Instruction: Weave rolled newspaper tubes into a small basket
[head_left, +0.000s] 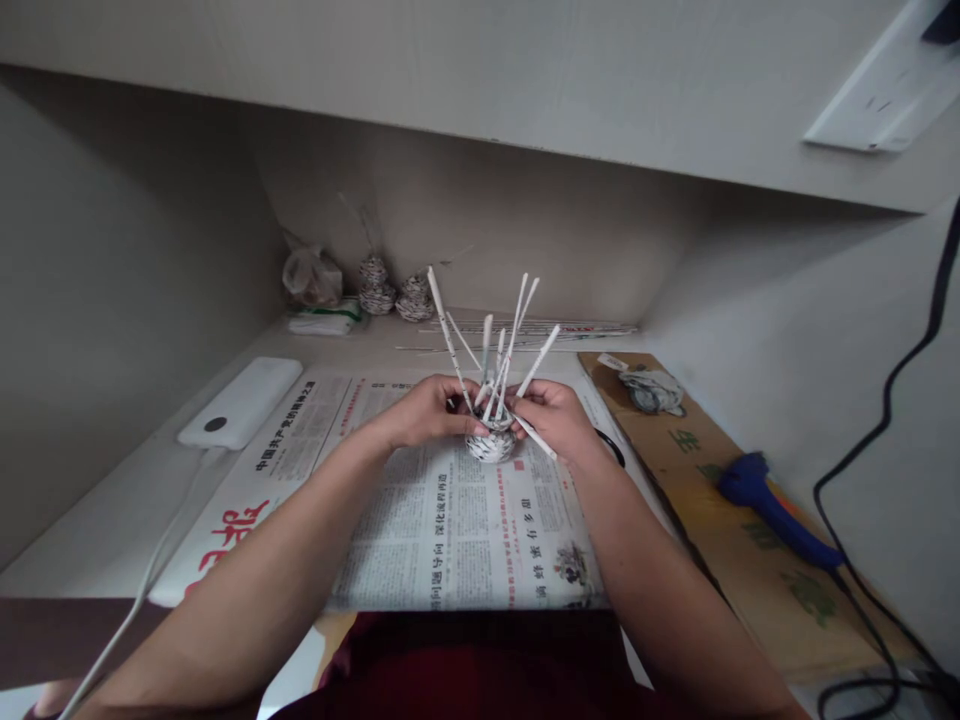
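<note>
Over the newspaper (pixel 397 530), a small round vessel woven from rolled paper strips (pixel 491 445) sits between my two hands. Several white paper sticks (pixel 512 345) rise and fan out from its rim. My left hand (pixel 435 410) grips the vessel's left side, with thumb and fingers closed at the rim. From the right, my right hand (pixel 553 418) pinches a paper stick (pixel 536 438) that slants down to the right beside the rim. The fingertips behind the vessel are partly hidden.
Two woven gourd-shaped pieces (pixel 376 285) stand at the back by a plastic bag (pixel 311 275). Long paper sticks (pixel 540 328) lie behind the newspaper. At left is a white power bank (pixel 241 403) with a cable. A blue glue gun (pixel 780 515) rests on cardboard (pixel 697 480) at right.
</note>
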